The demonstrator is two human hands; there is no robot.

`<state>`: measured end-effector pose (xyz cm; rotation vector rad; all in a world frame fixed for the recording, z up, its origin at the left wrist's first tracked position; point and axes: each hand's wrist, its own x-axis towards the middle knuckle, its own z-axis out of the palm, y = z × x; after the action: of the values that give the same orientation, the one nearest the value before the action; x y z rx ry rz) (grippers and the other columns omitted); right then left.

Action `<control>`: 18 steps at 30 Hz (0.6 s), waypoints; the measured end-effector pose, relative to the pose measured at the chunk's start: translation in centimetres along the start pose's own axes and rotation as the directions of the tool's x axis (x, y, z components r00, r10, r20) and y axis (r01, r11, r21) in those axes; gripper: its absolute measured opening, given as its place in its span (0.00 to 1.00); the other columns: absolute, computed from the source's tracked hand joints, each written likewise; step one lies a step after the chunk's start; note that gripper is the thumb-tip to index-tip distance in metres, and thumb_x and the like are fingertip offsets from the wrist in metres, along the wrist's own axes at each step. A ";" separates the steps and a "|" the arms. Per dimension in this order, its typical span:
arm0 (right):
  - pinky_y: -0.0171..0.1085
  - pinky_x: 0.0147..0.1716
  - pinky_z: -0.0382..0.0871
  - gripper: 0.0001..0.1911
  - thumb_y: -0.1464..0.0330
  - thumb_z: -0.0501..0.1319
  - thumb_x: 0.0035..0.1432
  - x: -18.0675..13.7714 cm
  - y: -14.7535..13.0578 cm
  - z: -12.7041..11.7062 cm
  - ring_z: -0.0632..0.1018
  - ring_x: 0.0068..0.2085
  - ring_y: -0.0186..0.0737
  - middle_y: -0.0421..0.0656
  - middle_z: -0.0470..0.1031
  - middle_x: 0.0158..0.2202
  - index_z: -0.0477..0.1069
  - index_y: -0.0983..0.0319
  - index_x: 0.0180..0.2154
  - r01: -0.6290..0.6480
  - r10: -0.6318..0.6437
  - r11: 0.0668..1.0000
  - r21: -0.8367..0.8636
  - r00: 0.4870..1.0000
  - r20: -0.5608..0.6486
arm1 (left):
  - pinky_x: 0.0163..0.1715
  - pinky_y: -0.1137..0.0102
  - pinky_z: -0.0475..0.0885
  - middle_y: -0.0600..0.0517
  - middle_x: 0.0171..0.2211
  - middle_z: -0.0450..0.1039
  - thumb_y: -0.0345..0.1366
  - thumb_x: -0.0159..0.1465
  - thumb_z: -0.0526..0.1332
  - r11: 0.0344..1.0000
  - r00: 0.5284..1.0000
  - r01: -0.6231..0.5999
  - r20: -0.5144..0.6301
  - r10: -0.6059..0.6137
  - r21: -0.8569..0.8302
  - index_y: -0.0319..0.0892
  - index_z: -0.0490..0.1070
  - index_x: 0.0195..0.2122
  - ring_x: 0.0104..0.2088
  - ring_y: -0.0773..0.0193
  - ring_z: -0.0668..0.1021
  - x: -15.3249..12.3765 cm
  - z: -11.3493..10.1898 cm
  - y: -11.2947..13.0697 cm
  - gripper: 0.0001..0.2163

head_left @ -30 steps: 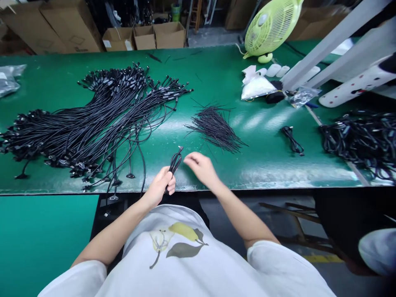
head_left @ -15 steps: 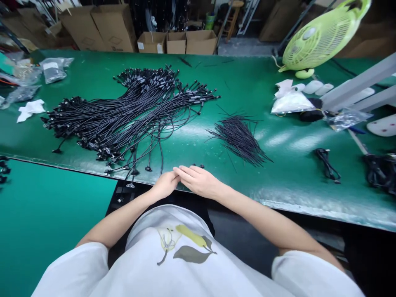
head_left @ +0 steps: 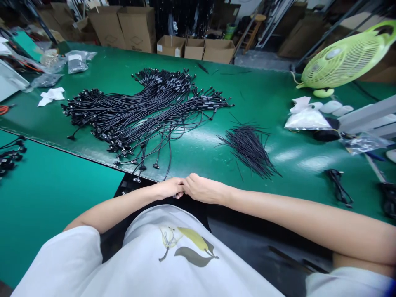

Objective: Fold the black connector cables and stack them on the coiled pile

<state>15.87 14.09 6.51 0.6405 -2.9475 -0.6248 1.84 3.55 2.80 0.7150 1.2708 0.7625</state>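
My left hand [head_left: 169,188] and my right hand [head_left: 201,188] meet at the front edge of the green table, fingertips touching. Closed fingers of the left hand grip a black cable, whose small shiny end [head_left: 175,196] peeps out below them. The right hand is curled into a fist against the left fingertips; whatever it pinches is hidden. Just beyond lies a large heap of black cables [head_left: 133,109] with plugs at both ends, a few strands trailing towards the left hand. To the right rests a loose bundle of thin black ties [head_left: 249,150].
A green fan [head_left: 343,57] stands at the far right, near a white bag [head_left: 307,119]. A coiled cable [head_left: 338,187] lies at front right. White paper [head_left: 51,96] and plastic bags [head_left: 77,62] are on the left. Cardboard boxes [head_left: 136,29] stand behind the table [head_left: 204,152].
The view has shifted, so the table's things appear further right and slightly lower. My right fingers have curled from nearly straight into a fist, and the right forearm reaches out more sideways.
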 end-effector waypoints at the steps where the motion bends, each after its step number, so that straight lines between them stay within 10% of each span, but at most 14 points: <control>1: 0.40 0.26 0.49 0.14 0.78 0.48 0.61 0.3 0.3 0.3 0.64 0.24 0.39 0.44 0.66 0.23 0.68 0.64 0.27 -0.066 0.064 0.997 0.049 0.997 0.046 | 0.28 0.71 0.64 0.57 0.21 0.66 0.29 0.54 0.61 0.999 0.999 -0.038 -0.036 0.038 0.008 0.39 0.68 0.27 0.23 0.70 0.68 0.0 0.2 0.2 0.02; 4: 0.39 0.25 0.50 0.10 0.75 0.52 0.60 1.2 1.0 1.0 0.67 0.24 0.38 0.46 0.71 0.25 0.70 0.66 0.30 -0.368 0.343 0.901 0.231 0.929 0.140 | 0.47 0.69 0.65 0.54 0.33 0.74 0.27 0.53 0.60 0.976 0.970 -0.210 -0.141 0.200 -0.057 0.41 0.72 0.38 0.40 0.65 0.73 0.2 0.2 1.3 0.10; 7: 0.35 0.28 0.55 0.13 0.71 0.50 0.65 2.2 0.7 1.4 0.71 0.28 0.37 0.46 0.74 0.28 0.70 0.65 0.32 -0.639 0.661 0.653 0.407 0.743 0.106 | 0.53 0.62 0.63 0.49 0.41 0.76 0.40 0.62 0.57 0.913 0.935 -0.323 -0.230 0.269 -0.250 0.40 0.75 0.42 0.49 0.57 0.73 0.8 -0.5 2.2 0.13; 10: 0.33 0.34 0.60 0.15 0.68 0.47 0.68 2.5 0.1 1.6 0.75 0.35 0.37 0.46 0.76 0.35 0.71 0.63 0.35 -0.655 0.821 0.453 0.605 0.571 0.004 | 0.55 0.61 0.63 0.46 0.45 0.75 0.53 0.66 0.49 0.863 0.871 -0.447 -0.336 0.359 -0.234 0.40 0.77 0.41 0.51 0.55 0.72 0.9 -1.6 2.7 0.24; 14: 0.32 0.31 0.60 0.15 0.67 0.49 0.67 1.4 0.7 1.6 0.73 0.32 0.35 0.42 0.74 0.31 0.70 0.61 0.31 -0.621 0.885 0.321 0.715 0.466 0.007 | 0.53 0.65 0.63 0.47 0.45 0.71 0.55 0.65 0.51 0.791 0.704 -0.578 -0.369 0.607 0.199 0.41 0.79 0.34 0.47 0.58 0.71 -0.3 -2.1 2.9 0.25; 18: 0.33 0.29 0.56 0.15 0.68 0.49 0.66 0.9 0.8 0.9 0.69 0.28 0.34 0.41 0.71 0.27 0.68 0.61 0.29 -0.682 0.903 0.382 0.623 0.418 -0.096 | 0.39 0.67 0.67 0.50 0.29 0.68 0.60 0.63 0.50 0.862 0.848 -0.458 -0.183 0.497 0.217 0.40 0.80 0.33 0.31 0.63 0.70 0.1 -1.9 2.6 0.29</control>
<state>14.63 14.72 5.94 -0.6810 -2.4552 0.3794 -0.34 5.16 4.59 1.1323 1.3956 1.1868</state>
